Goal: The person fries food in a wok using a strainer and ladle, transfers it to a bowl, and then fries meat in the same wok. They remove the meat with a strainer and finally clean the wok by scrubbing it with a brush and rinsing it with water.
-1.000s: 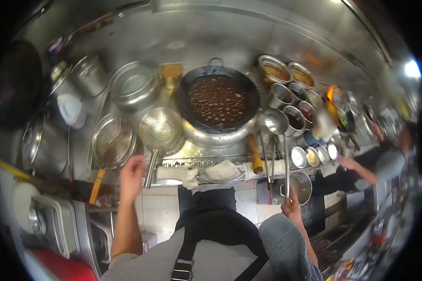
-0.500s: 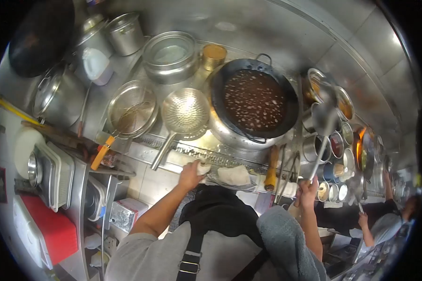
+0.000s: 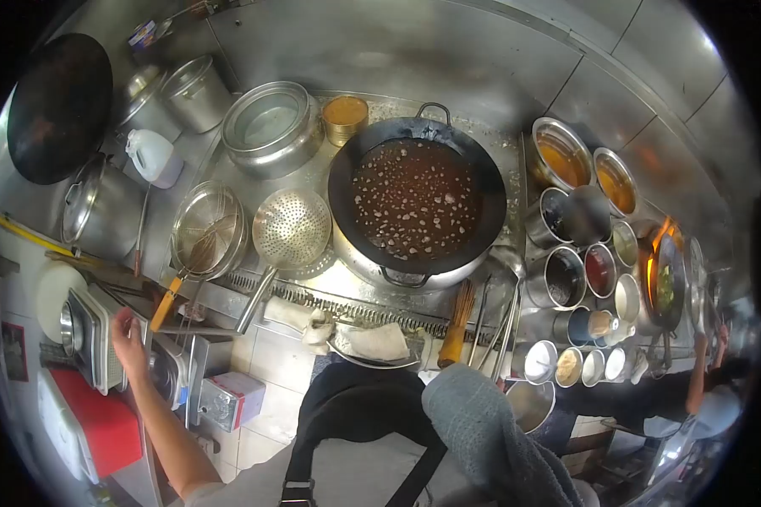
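Note:
My left hand [image 3: 129, 345] is raised at the far left with its fingers stretched out, beside the stacked trays [image 3: 101, 325] and a small steel bowl [image 3: 67, 325]. Nothing shows in it. My right hand is out of view. A ladle [image 3: 509, 260] rests at the lower right of a black wok [image 3: 340, 203], its handle pointing toward me. Dark reddish-brown liquid with pale floating bits fills the wok. Folded white cloths [image 3: 376, 342] lie at the front edge, one on a plate. A perforated strainer [image 3: 292, 228] and a wire sieve [image 3: 196, 228] sit left of the wok.
A wooden-handled brush [image 3: 455, 329] and tongs lie by the front edge. Several sauce and seasoning containers [image 3: 565, 279] stand at right, with flames [image 3: 653, 266] beside another pan beyond them. A co-worker [image 3: 676, 393] stands far right. A red-and-white cooler [image 3: 101, 418] is at lower left.
My left hand has let go of the white cloth and moved far left to the trays. My right hand has set down the ladle and left the view. The camera view has shifted.

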The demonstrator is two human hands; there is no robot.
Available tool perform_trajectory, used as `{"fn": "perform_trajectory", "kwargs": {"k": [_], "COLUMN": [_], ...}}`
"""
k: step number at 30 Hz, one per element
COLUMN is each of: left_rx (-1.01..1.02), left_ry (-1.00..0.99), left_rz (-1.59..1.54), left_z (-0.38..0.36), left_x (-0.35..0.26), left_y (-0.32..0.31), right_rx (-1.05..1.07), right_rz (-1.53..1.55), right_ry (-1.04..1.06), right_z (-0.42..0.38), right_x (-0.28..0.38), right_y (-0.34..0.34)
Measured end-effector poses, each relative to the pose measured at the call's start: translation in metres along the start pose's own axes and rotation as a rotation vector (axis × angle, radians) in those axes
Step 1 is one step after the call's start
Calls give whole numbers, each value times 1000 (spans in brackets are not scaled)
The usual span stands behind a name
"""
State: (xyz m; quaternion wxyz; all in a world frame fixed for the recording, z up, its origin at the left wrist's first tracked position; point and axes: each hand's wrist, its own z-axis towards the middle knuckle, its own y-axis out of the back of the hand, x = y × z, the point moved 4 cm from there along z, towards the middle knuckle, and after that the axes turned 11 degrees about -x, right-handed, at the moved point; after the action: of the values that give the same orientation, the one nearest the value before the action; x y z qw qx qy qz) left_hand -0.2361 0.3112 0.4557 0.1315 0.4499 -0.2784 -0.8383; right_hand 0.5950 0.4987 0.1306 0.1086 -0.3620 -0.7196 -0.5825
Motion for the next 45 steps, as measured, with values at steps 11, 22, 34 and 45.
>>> {"fn": "perform_trajectory", "kwargs": {"k": [11, 22, 34, 45], "left_rx": [436, 540, 93, 523], "left_ry": [-106, 580, 553, 742], "left_rz": [452, -465, -451, -714], "left_z": [31, -34, -23, -60], "left_x": [164, 200, 228, 188], "left_y": [-69, -69, 62, -80], "right_rx": [390, 1380, 583, 688], "right_rz": [-466, 90, -1, 92], "right_ry": [517, 329, 994, 887], "right_z": [-39, -330, -266, -255], "right_x": [236, 626, 549, 565], "right_y": [32, -310, -249, -228]}}
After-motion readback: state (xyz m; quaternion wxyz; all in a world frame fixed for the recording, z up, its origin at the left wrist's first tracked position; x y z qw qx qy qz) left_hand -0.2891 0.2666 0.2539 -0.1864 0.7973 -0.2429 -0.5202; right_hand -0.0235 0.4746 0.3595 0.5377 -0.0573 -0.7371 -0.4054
